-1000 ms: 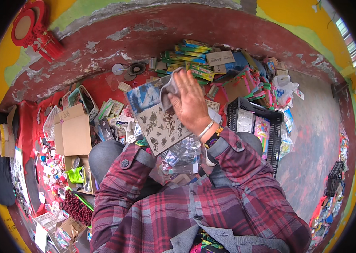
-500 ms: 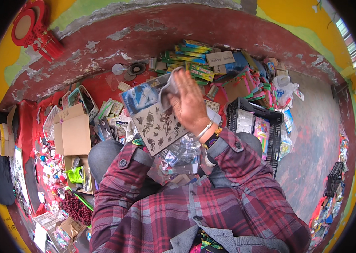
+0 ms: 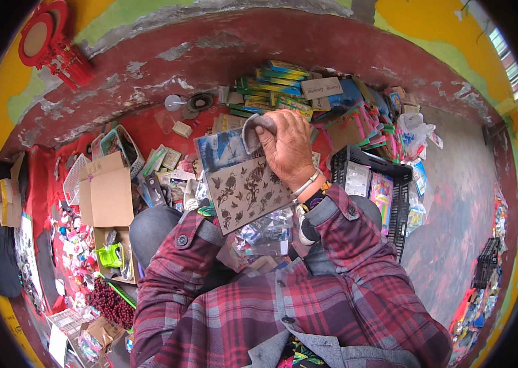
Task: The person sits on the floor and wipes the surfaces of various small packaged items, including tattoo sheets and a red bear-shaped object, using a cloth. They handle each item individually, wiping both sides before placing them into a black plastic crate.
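A flat sheet (image 3: 248, 195) printed with dark floral, vine and butterfly patterns, with a blue picture along its top, is tilted in front of me above my knees. My right hand (image 3: 289, 144), wearing a silver bangle, is closed on a folded grey cloth (image 3: 251, 132) at the sheet's upper right part. The cloth rests over the blue picture. My left sleeve (image 3: 188, 236) runs up to the sheet's lower left edge; the left hand itself is hidden behind the sheet, so its fingers do not show. Clear plastic packets (image 3: 265, 233) lie below the sheet between my legs.
A black plastic crate (image 3: 401, 196) holding packs stands right of my knee. Stacked coloured boxes (image 3: 280, 80) lie by the wall. On the left are an open cardboard box (image 3: 107, 196), pale plastic baskets (image 3: 125, 147) and many small goods on red cloth.
The right hand has gone from flat and stretched out to curled round the cloth, shifting right and slightly down. The sheet has moved a little to the right and down.
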A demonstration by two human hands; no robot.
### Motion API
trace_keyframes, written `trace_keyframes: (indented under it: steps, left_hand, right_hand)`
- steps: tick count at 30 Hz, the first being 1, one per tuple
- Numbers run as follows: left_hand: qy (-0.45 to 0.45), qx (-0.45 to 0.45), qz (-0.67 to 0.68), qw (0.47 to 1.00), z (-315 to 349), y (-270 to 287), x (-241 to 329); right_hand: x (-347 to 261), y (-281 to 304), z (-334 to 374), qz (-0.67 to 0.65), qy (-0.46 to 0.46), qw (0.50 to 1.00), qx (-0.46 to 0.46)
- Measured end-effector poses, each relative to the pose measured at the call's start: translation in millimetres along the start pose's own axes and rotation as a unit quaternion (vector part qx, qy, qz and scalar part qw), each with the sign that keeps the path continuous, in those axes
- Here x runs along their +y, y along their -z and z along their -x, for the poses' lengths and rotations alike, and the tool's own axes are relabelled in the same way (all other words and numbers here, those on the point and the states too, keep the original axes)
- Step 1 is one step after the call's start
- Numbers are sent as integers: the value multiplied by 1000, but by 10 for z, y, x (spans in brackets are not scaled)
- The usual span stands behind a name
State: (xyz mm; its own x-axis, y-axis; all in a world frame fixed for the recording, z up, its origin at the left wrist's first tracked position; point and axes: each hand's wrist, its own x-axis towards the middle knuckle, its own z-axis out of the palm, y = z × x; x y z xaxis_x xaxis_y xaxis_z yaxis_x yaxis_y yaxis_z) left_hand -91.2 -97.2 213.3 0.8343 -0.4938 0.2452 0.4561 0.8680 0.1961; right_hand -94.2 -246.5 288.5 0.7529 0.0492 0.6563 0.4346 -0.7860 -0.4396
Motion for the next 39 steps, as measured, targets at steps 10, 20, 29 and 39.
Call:
trace_keyframes:
  steps: [10,20,29,39]
  left_hand:
    - [27,-12,11,999,22,19,-146]
    - [-5,-46,-10,999,213,216,83]
    - [-47,126,21,991,-33,-570,239]
    - [-70,96,-35,992,-31,-509,269]
  right_hand:
    - [-240,58,51,-16,42,996,-72]
    - [159,139,-68,-20,-118,992,-31]
    - [598,61,-67,-127,-323,934,91]
    - [587,36,-78,-98,-368,924,46]
